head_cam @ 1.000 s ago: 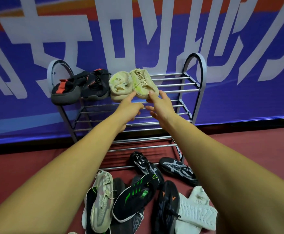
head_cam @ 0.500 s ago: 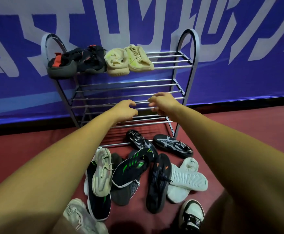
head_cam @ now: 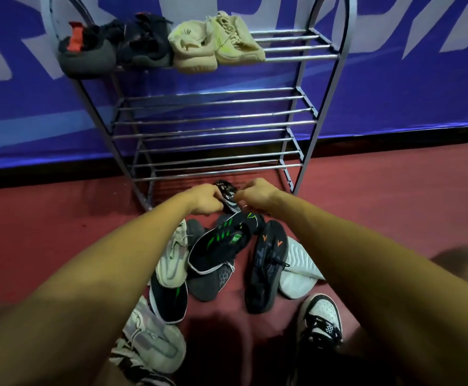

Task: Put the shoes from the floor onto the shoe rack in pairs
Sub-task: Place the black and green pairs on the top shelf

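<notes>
At the left end of the top tier of the grey metal-tube shoe rack (head_cam: pixel 213 118), a pair of dark grey and black sneakers with red tabs (head_cam: pixel 88 54) is set, toes hanging past the front rail. A pair of beige knit sneakers (head_cam: pixel 193 48) is placed just beside it, toward the middle. The right part of that tier and the tiers below are bare rails. The rack's arched tops are cut off by the upper edge. Open red floor (head_cam: pixel 60 218) is seen on both sides of the rack's feet.

Before the bottom rail, the left hand (head_cam: pixel 205 200) is laid with curled fingers against the left side of a black mesh sneaker with white markings (head_cam: pixel 228 197), which lies on the floor, partly covered. The right hand (head_cam: pixel 257 195) is curled just to its right. What lies beneath it is hidden, and whether either hand grips a shoe cannot be told.

Nearer the viewer, a pile is spread on the floor:
- a pale grey sneaker (head_cam: pixel 149 338), cut by the left forearm
- a cream knit sneaker (head_cam: pixel 173 260)
- a black sneaker with green stripes (head_cam: pixel 218 246)
- a black sneaker with orange chevrons (head_cam: pixel 266 263)
- a white ridged slide (head_cam: pixel 299 271), partly behind the right forearm
- a black-and-white laced sneaker (head_cam: pixel 321 319)
</notes>
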